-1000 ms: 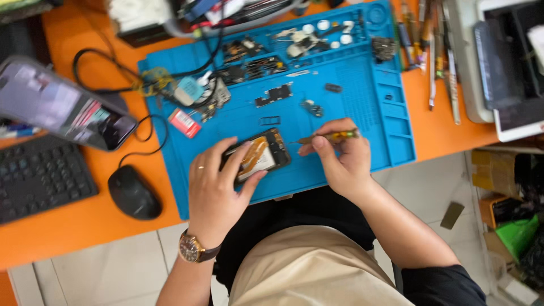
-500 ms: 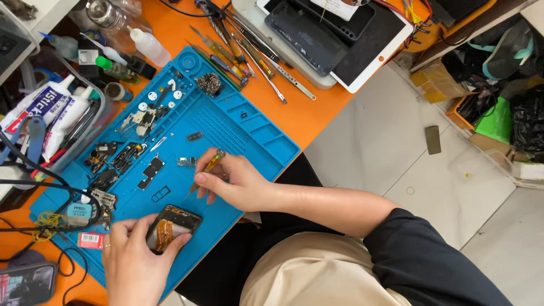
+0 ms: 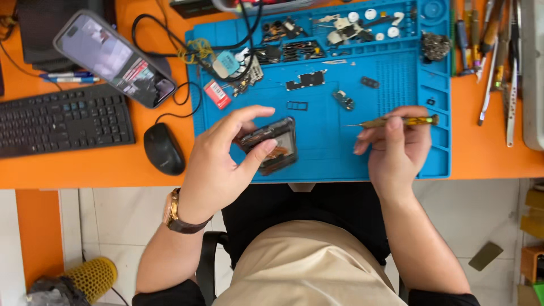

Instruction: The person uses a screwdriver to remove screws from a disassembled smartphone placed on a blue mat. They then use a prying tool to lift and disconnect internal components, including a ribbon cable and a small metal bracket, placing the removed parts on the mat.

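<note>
already well into the teardown, judging by what lies about: your left hand point(image 3: 218, 158) has its fingers wrapped around the opened phone body point(image 3: 272, 144), thumb on the near edge, holding it tilted just above the front of the blue work mat point(image 3: 323, 147). its insides show, brown flex and dark boards, so the cover is off. your right hand point(image 3: 396, 150) pinches a yellow-handled screwdriver point(image 3: 396, 121) between thumb and fingertips, lying nearly level with its tip pointing left toward the phone body but well apart from it; it is not on a screw yet.

done, as it looks: several parts are out and laid on the mat, a small dark board point(image 3: 306, 80), a thin frame piece point(image 3: 297, 105), and two little modules point(image 3: 343, 100) near the middle. the trays along the mat's far edge hold screws and small pieces. whether more screws remain in the body, the view is too small to tell.

room: the stretch of mat between your two hands is bare, so the screwdriver has a free path leftward. watch the near edge, though: the phone body sits right at the mat's front rim, and beyond that the orange desk point(image 3: 85, 170) ends over your lap. to your left the black mouse point(image 3: 164, 148) and its cable lie near your wrist; a second phone point(image 3: 116, 56) leans propped above the keyboard point(image 3: 62, 122). to the right, loose tools point(image 3: 490, 68) lie just past the mat's edge.
</note>
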